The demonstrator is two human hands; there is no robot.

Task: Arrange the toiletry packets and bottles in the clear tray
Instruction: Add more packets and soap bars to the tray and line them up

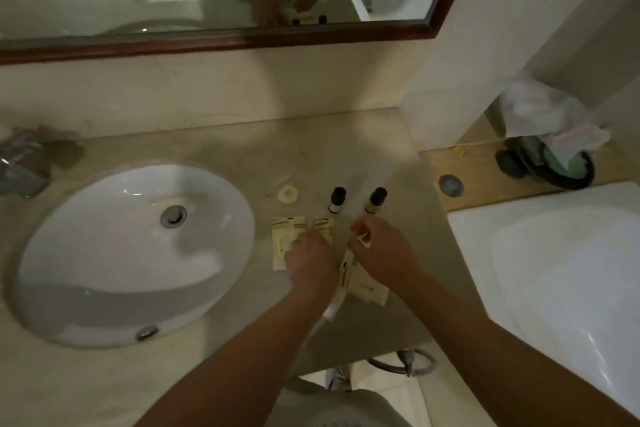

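- Counter (214,374): the work surface. All the toiletries lie or stand on its right part, between the sink and the counter's right edge, presumably so both hands reach them without leaning.
- Sink (114,253): a white oval basin set into the counter, left of the toiletries. It holds nothing but its drain; no toiletry lies in it.
- Tray: clear, and not distinguishable with certainty. A faint glassy patch shows around the bottles, but its rim cannot be traced, so it cannot be told which items are already inside.
- Left packets (285,236): flat cream sachets laid side by side, striped ends away from the person, in a squared row. This reads as the arranged group.
- Right packets (363,282): sachets lying askew and overlapping, nearer the person. Judged not yet arranged.
- Left hand (310,262): palm down, fingers bent, pressing on the near ends of the left packets, probably to align them. No grasp is visible.
- Right hand (384,250): fingers curled over a small pale item above the right packets. Whether it is pinched cannot be told.
- Bottles (337,199): two small dark vials with pale labels, upright, near each other, just beyond the hands.
- Pale ring (288,193): a small round item left of the bottles; its nature is unclear.
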